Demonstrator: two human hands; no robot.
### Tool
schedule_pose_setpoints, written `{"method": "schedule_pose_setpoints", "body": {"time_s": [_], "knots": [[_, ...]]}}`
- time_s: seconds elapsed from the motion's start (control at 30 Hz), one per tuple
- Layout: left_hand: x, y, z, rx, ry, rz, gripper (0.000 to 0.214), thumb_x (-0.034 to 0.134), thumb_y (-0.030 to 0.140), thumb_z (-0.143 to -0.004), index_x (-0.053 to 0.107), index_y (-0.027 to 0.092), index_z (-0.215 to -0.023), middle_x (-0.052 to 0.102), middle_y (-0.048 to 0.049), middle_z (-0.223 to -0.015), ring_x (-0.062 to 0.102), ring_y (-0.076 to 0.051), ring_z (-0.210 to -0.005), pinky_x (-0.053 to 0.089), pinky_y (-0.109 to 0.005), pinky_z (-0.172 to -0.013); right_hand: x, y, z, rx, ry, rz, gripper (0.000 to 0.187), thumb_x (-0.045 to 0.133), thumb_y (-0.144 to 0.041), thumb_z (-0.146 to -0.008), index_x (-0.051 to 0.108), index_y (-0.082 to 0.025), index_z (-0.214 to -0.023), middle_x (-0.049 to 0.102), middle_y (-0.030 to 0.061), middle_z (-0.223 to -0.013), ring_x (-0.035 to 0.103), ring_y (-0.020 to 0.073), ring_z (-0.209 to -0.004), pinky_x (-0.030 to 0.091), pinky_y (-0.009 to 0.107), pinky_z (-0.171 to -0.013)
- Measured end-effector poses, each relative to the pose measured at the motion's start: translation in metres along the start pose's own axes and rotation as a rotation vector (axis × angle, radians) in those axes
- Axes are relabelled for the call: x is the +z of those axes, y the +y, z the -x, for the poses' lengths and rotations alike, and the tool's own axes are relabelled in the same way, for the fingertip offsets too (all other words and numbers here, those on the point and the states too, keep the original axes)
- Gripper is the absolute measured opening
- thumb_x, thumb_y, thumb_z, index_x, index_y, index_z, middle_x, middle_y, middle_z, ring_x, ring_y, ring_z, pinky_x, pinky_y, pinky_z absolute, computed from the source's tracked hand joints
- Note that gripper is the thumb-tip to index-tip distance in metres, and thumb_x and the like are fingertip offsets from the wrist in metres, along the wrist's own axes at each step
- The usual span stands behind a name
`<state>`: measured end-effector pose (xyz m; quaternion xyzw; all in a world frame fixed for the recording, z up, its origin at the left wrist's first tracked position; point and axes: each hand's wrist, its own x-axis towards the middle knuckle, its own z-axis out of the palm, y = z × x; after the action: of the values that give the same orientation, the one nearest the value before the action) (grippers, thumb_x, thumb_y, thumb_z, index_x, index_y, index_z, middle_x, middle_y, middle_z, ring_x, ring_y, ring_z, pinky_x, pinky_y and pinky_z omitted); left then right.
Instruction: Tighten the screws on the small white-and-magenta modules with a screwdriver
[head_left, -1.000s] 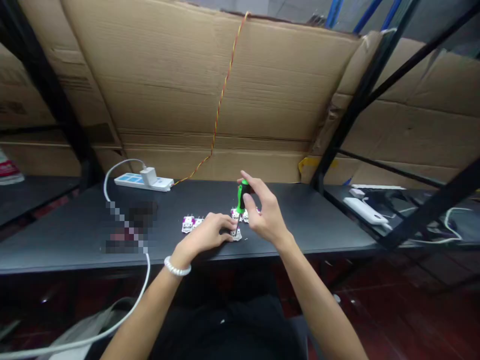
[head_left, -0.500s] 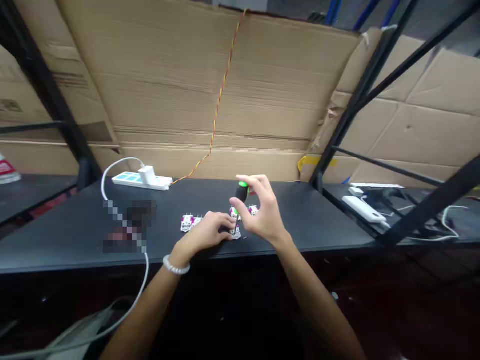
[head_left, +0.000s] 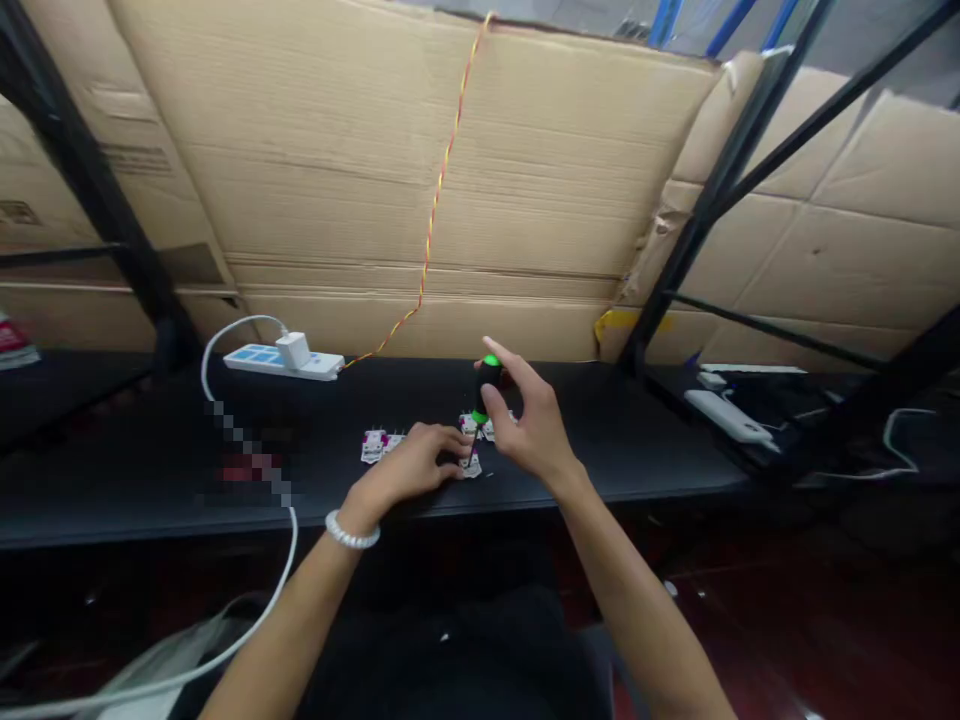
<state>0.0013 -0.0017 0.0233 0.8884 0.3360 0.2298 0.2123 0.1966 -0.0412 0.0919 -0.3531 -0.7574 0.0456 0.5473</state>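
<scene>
The right hand (head_left: 534, 425) is closing thumb and fingers around the handle of a green-and-black screwdriver (head_left: 489, 376), which is leaning slightly rightward, its shank pointing down onto a small white-and-purple switch-like part (head_left: 472, 466). This part is lying near the front edge of the black tabletop (head_left: 637, 435). The left hand (head_left: 418, 462) is resting its fingertips at the part's left side; whether they are pinching or merely pressing cannot be told. Similar parts (head_left: 373, 446) are lying beside the left hand, others behind the shank. A white power strip (head_left: 322, 366) is lying farther back.
</scene>
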Motion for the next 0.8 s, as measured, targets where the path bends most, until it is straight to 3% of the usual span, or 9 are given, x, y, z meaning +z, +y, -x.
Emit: {"method": "schedule_pose_setpoints", "body": {"time_s": [0.1, 0.23, 0.4, 0.5, 0.67, 0.8], "knots": [[0.0000, -0.0001, 0.0000, 0.005, -0.003, 0.002, 0.015, 0.082, 0.016, -0.085, 0.085, 0.021, -0.099, 0.082, -0.0064, -0.122, 0.075, -0.026, -0.114, 0.052, -0.039, -0.112, -0.0005, -0.0003, -0.0001, -0.007, 0.015, 0.016, 0.049, 0.057, -0.025, -0.098, 0.059, -0.022, -0.147, 0.069, 0.0114, -0.120, 0.067, 0.0245, -0.102, 0.059, 0.043, -0.093], [0.0002, -0.0005, 0.0001, -0.005, -0.003, -0.020, 0.013, 0.080, 0.016, -0.086, 0.085, 0.022, -0.096, 0.082, -0.0055, -0.121, 0.075, -0.026, -0.112, 0.052, -0.039, -0.111, -0.0002, 0.0007, -0.0003, -0.012, 0.059, 0.085, 0.046, 0.069, -0.030, -0.094, 0.066, -0.021, -0.139, 0.065, 0.0084, -0.107, 0.064, 0.0220, -0.090, 0.060, 0.039, -0.085], [-0.0001, -0.0005, -0.0001, 0.023, 0.002, 0.001, 0.014, 0.079, 0.016, -0.087, 0.085, 0.023, -0.098, 0.082, -0.0042, -0.120, 0.075, -0.024, -0.111, 0.054, -0.036, -0.108, 0.0004, 0.0016, 0.0005, -0.009, 0.020, 0.044, 0.053, 0.051, -0.020, -0.100, 0.055, -0.023, -0.153, 0.072, 0.0101, -0.118, 0.069, 0.0235, -0.103, 0.058, 0.041, -0.098], [-0.0001, -0.0012, 0.0000, 0.025, 0.001, -0.005, 0.012, 0.080, 0.016, -0.086, 0.084, 0.022, -0.096, 0.082, -0.0043, -0.118, 0.076, -0.025, -0.109, 0.054, -0.036, -0.107, 0.0016, 0.0009, 0.0005, -0.049, 0.027, 0.049, 0.050, 0.063, -0.026, -0.097, 0.060, -0.023, -0.147, 0.071, 0.0099, -0.119, 0.069, 0.0246, -0.107, 0.058, 0.042, -0.099], [0.0022, -0.0053, 0.0001, 0.021, 0.006, 0.002, 0.011, 0.081, 0.015, -0.086, 0.084, 0.022, -0.093, 0.082, -0.0048, -0.121, 0.076, -0.025, -0.112, 0.054, -0.037, -0.109, 0.0029, 0.0009, 0.0010, -0.039, 0.052, 0.045, 0.048, 0.068, -0.024, -0.096, 0.063, -0.023, -0.143, 0.071, 0.0056, -0.105, 0.065, 0.0190, -0.085, 0.059, 0.035, -0.080], [0.0040, -0.0092, -0.0002, 0.025, 0.002, 0.006, 0.015, 0.083, 0.017, -0.086, 0.085, 0.023, -0.099, 0.081, -0.0058, -0.124, 0.076, -0.025, -0.114, 0.053, -0.037, -0.109, 0.0007, 0.0012, 0.0023, -0.044, 0.090, 0.064, 0.047, 0.069, -0.024, -0.095, 0.064, -0.022, -0.141, 0.071, 0.0056, -0.104, 0.063, 0.0184, -0.082, 0.058, 0.033, -0.076]]}}
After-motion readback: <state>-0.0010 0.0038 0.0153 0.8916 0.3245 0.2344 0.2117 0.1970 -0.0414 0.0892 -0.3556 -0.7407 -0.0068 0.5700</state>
